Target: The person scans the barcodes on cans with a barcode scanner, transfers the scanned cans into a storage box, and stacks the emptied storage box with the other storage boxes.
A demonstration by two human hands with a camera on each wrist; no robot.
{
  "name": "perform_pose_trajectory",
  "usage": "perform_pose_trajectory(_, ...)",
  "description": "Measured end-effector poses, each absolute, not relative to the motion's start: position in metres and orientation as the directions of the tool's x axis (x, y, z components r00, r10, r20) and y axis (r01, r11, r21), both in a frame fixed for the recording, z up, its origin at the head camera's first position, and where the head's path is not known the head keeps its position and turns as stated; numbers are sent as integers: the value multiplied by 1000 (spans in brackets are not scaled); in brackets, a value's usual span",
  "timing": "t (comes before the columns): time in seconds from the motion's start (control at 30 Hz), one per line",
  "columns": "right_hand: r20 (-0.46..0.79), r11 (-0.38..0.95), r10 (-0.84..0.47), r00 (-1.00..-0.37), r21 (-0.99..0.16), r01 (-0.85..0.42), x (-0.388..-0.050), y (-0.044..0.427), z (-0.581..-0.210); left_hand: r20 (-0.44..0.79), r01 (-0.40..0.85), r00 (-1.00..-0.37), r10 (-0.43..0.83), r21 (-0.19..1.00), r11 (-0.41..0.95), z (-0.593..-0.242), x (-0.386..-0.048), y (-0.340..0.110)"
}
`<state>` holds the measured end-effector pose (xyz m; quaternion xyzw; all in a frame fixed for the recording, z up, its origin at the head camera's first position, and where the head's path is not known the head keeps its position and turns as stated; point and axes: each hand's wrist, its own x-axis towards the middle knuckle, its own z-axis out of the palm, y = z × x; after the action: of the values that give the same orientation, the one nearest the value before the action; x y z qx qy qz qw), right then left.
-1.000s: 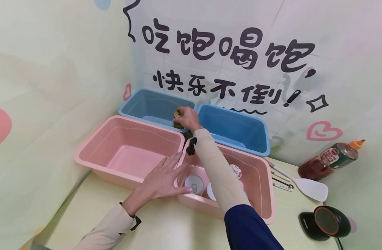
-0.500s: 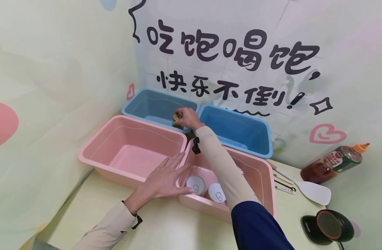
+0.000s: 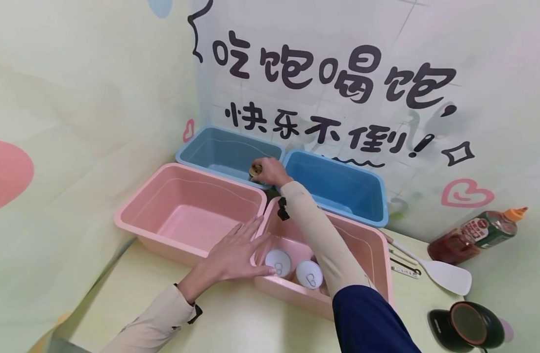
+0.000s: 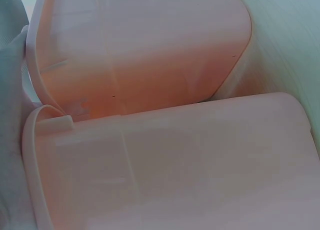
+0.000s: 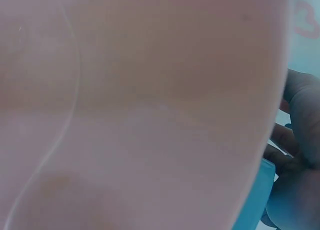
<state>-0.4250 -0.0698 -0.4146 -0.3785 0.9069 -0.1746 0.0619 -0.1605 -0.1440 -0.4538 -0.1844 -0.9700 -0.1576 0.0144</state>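
Because only the gold end of the can (image 3: 254, 170) shows, at the near right corner of the grey-blue tub (image 3: 227, 146), I cannot tell whether its base touches the floor there. The right hand (image 3: 273, 171) has its fingers curled round the can, hiding much of it; a pinch high on the can, let go unevenly, could tip it or knock it against the wall. The long reach adds trouble: the sleeve (image 3: 320, 235) crosses the right pink tub (image 3: 371, 238), in front and to the right of the grey-blue tub, and the black wrist camera (image 3: 283, 209) sits so near the pink rim that a low lift could snag it. That jolt might topple the white-lidded cans (image 3: 309, 274) inside. The left hand (image 3: 232, 254), holding nothing, lies with straight fingers over the rims where that tub meets the left pink tub (image 3: 190, 191); leaning hard there could shove both toward the grey-blue tub.
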Motion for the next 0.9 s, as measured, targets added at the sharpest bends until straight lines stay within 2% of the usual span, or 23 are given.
perform_pose_trajectory(0.9,-65,659,-744,-665,-236,-714,-435,-75,-419,72,356,-934,350,276,893,-454,-161,-145)
